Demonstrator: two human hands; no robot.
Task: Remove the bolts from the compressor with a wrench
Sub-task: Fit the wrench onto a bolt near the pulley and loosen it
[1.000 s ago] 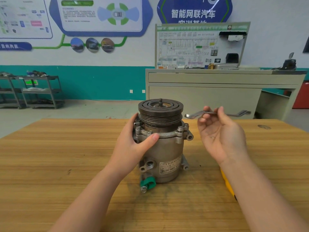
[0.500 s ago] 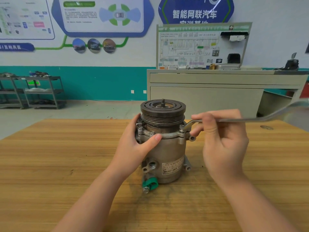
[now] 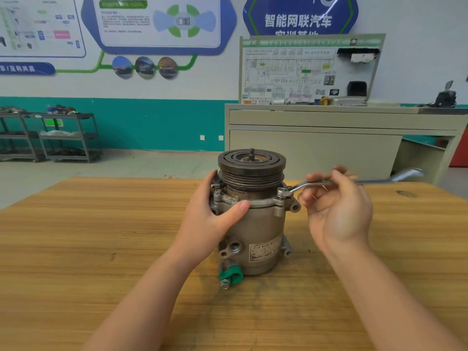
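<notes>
The grey metal compressor (image 3: 258,224) stands upright on the wooden table (image 3: 101,236), its dark pulley on top. My left hand (image 3: 215,211) grips its left side, thumb across the front flange. A silver offset ring wrench (image 3: 316,184) has its ring end seated on the bolt (image 3: 281,191) at the right flange ear. My right hand (image 3: 336,206) holds the wrench shaft in its fingers, palm turned toward me. Another bolt (image 3: 217,191) shows on the left flange by my left fingers.
A green clip (image 3: 231,273) hangs at the compressor's base. A beige workbench (image 3: 329,138) with a display board stands behind the table. Metal shelving racks (image 3: 50,135) line the far left wall. A dark knot (image 3: 406,193) marks the table at right.
The wrench came down from the air and its ring end now sits on the right flange bolt. My right hand turned palm-up along the shaft. My left hand stayed on the compressor.
</notes>
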